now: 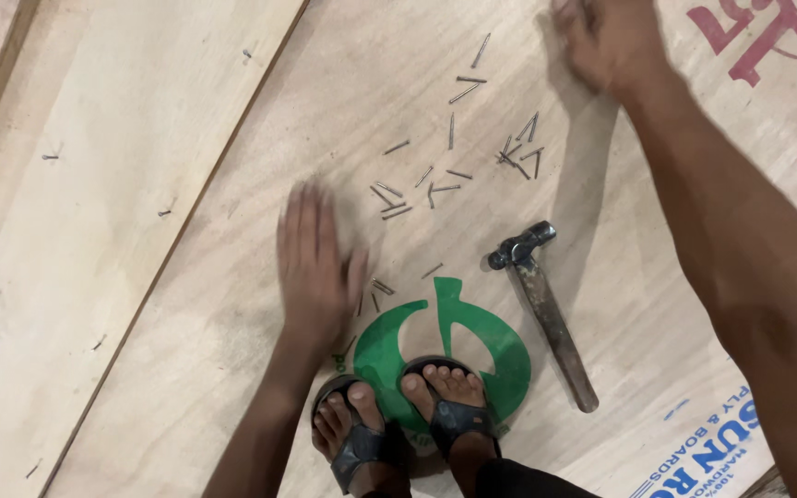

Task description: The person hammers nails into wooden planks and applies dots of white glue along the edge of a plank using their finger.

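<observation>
Many thin grey nails [449,171] lie scattered mid-frame; your left hand [317,263] rests flat, fingers spread, beside them; your right hand [606,41], blurred, grip unclear.

Plywood sheet [232,304] pale tan with faint grain, carrying a green round printed emblem [495,355] at 6 o'clock, red print [758,32] at 1 o'clock and blue print [707,447] at 5 o'clock. Scattered nails [454,171] dull grey near 12 o'clock. Hammer [541,304] at centre has a dark grey metal head and a worn brownish-grey handle; sandals [403,438] at 6 o'clock are black.
</observation>
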